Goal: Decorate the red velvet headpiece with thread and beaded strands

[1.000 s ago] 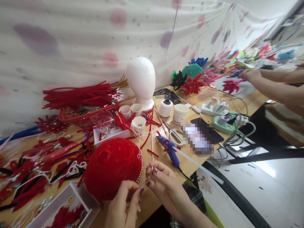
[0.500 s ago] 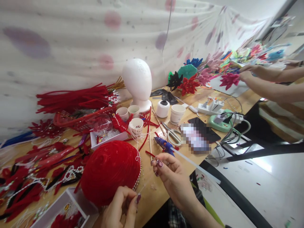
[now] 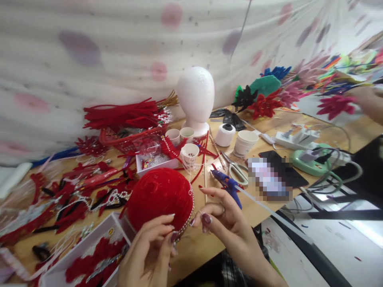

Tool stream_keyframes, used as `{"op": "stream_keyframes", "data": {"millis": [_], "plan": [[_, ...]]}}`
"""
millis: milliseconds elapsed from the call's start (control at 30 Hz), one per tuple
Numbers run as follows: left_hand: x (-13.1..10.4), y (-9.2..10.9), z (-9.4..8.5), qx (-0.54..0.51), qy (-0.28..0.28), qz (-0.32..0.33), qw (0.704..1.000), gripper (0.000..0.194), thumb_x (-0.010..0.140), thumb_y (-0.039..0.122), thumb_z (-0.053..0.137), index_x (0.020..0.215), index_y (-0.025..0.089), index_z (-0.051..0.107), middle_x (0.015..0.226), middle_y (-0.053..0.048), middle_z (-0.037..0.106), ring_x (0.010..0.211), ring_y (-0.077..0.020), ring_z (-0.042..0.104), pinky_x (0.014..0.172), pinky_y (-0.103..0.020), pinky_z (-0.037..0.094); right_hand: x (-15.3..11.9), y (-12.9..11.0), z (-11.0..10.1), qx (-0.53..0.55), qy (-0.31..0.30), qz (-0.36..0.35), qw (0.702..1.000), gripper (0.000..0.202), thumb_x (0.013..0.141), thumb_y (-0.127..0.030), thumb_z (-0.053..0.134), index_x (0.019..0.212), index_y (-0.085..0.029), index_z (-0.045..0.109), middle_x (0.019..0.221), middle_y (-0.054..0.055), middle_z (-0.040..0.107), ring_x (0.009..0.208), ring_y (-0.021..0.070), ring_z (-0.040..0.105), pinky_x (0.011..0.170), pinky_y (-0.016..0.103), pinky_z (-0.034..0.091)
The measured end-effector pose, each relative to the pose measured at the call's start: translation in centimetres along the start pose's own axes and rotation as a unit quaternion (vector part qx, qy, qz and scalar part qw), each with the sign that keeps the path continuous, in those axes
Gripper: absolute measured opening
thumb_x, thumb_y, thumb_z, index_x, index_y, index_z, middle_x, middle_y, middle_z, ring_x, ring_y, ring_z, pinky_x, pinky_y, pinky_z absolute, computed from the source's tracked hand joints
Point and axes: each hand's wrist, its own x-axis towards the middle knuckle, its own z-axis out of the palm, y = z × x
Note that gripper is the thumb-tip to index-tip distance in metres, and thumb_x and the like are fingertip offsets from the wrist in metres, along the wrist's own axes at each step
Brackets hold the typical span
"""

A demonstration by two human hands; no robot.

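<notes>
A red dome-shaped piece [image 3: 160, 197] with a pearl string along its edge lies on the wooden table. My left hand [image 3: 152, 251] is at its near edge, thumb and fingers pinched together; what they hold is too small to make out. To the right, my right hand [image 3: 227, 223] has thumb and a finger pinched on something thin and barely visible, its index finger raised. Just beyond that hand is a blue glue gun [image 3: 227, 183] with a long clear stick. Scissors [image 3: 237, 171] lie behind the glue gun.
A white foam head [image 3: 196, 93] stands at the back, near paper cups [image 3: 245, 141] and a thread spool [image 3: 225, 134]. Red trimmings cover the left, with a white box [image 3: 119, 227] in front. On the right are a phone [image 3: 269, 179], power strips [image 3: 311, 161] and another person's hand [image 3: 369, 101].
The view has swung left, so things appear farther right. My hands have come closer together, and my right index finger has lifted away from the pinch.
</notes>
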Motion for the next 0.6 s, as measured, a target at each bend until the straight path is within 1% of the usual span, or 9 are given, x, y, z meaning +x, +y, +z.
{"op": "stream_keyframes", "data": {"millis": [33, 67, 133, 167, 233, 300, 400, 500, 600], "plan": [[0.0, 0.6, -0.2, -0.017, 0.016, -0.007, 1.0, 0.008, 0.087, 0.031, 0.069, 0.083, 0.024, 0.071, 0.096, -0.003, 0.075, 0.049, -0.0092, 0.059, 0.042, -0.019, 0.048, -0.1, 0.0, 0.2, -0.012, -0.019, 0.007, 1.0, 0.032, 0.103, -0.029, 0.06, 0.133, -0.031, 0.048, 0.09, 0.0, 0.073, 0.082, 0.0093, 0.065, 0.077, 0.019, 0.051], [0.1, 1.0, -0.3, -0.036, 0.016, -0.023, 0.999, 0.007, 0.086, 0.03, 0.07, 0.084, 0.024, 0.071, 0.089, -0.002, 0.076, 0.049, -0.0096, 0.059, 0.041, -0.018, 0.048, -0.3, 0.0, 0.3, -0.028, -0.037, 0.013, 0.999, 0.033, 0.104, -0.029, 0.058, 0.135, -0.031, 0.046, 0.093, 0.0, 0.073, 0.085, 0.01, 0.066, 0.079, 0.02, 0.051], [0.4, 1.5, -0.3, -0.074, -0.013, -0.068, 0.995, 0.009, 0.084, 0.032, 0.073, 0.082, 0.023, 0.071, 0.08, -0.001, 0.076, 0.048, -0.0101, 0.06, 0.041, -0.018, 0.048, -0.6, 0.0, 0.6, -0.08, -0.062, 0.014, 0.995, 0.036, 0.106, -0.027, 0.053, 0.139, -0.033, 0.042, 0.098, 0.0, 0.072, 0.089, 0.0115, 0.065, 0.081, 0.022, 0.052], [0.6, 1.4, -0.2, -0.093, -0.036, -0.086, 0.991, 0.013, 0.083, 0.034, 0.074, 0.08, 0.022, 0.07, 0.08, -0.002, 0.077, 0.047, -0.0102, 0.06, 0.041, -0.018, 0.049, -0.8, 0.0, 0.7, -0.116, -0.071, 0.01, 0.991, 0.037, 0.106, -0.026, 0.051, 0.14, -0.033, 0.041, 0.099, 0.001, 0.071, 0.09, 0.0122, 0.065, 0.082, 0.024, 0.052], [0.9, 1.0, 0.0, -0.132, -0.068, -0.099, 0.984, 0.018, 0.08, 0.036, 0.078, 0.076, 0.02, 0.069, 0.082, -0.004, 0.077, 0.047, -0.0102, 0.061, 0.04, -0.018, 0.05, -0.9, -0.1, 0.9, -0.189, -0.085, -0.008, 0.978, 0.039, 0.105, -0.02, 0.05, 0.14, -0.033, 0.04, 0.099, 0.0, 0.069, 0.09, 0.0129, 0.066, 0.085, 0.026, 0.053], [1.2, 0.3, 0.1, -0.167, -0.075, -0.094, 0.979, 0.02, 0.078, 0.036, 0.08, 0.076, 0.019, 0.07, 0.081, -0.004, 0.076, 0.047, -0.0095, 0.062, 0.037, -0.015, 0.047, -0.8, -0.3, 1.0, -0.237, -0.103, -0.028, 0.966, 0.042, 0.103, -0.014, 0.048, 0.139, -0.033, 0.04, 0.099, -0.001, 0.068, 0.092, 0.0122, 0.066, 0.089, 0.025, 0.052], [1.4, -0.4, 0.1, -0.198, -0.068, -0.078, 0.975, 0.016, 0.077, 0.031, 0.081, 0.076, 0.019, 0.071, 0.08, -0.004, 0.076, 0.051, -0.0091, 0.064, 0.037, -0.011, 0.044, -0.6, -0.7, 1.1, -0.258, -0.129, -0.035, 0.957, 0.045, 0.101, -0.01, 0.047, 0.138, -0.035, 0.038, 0.102, -0.004, 0.069, 0.097, 0.0089, 0.066, 0.09, 0.019, 0.051], [1.3, -0.5, -0.1, -0.198, -0.077, -0.046, 0.976, 0.01, 0.078, 0.022, 0.081, 0.076, 0.02, 0.072, 0.079, -0.002, 0.076, 0.059, -0.0108, 0.07, 0.048, -0.013, 0.052, -0.4, -0.9, 1.2, -0.272, -0.143, -0.024, 0.951, 0.045, 0.1, -0.01, 0.048, 0.135, -0.038, 0.038, 0.101, -0.006, 0.068, 0.096, 0.0065, 0.066, 0.088, 0.015, 0.05], [1.2, -0.4, -0.1, -0.186, -0.069, 0.011, 0.98, 0.009, 0.081, 0.015, 0.077, 0.079, 0.021, 0.072, 0.078, 0.001, 0.075, 0.06, -0.0093, 0.069, 0.055, -0.014, 0.056, -0.4, -0.9, 1.3, -0.268, -0.148, -0.02, 0.952, 0.044, 0.101, -0.012, 0.047, 0.134, -0.039, 0.039, 0.099, -0.007, 0.067, 0.093, 0.0064, 0.065, 0.085, 0.015, 0.049]]}}
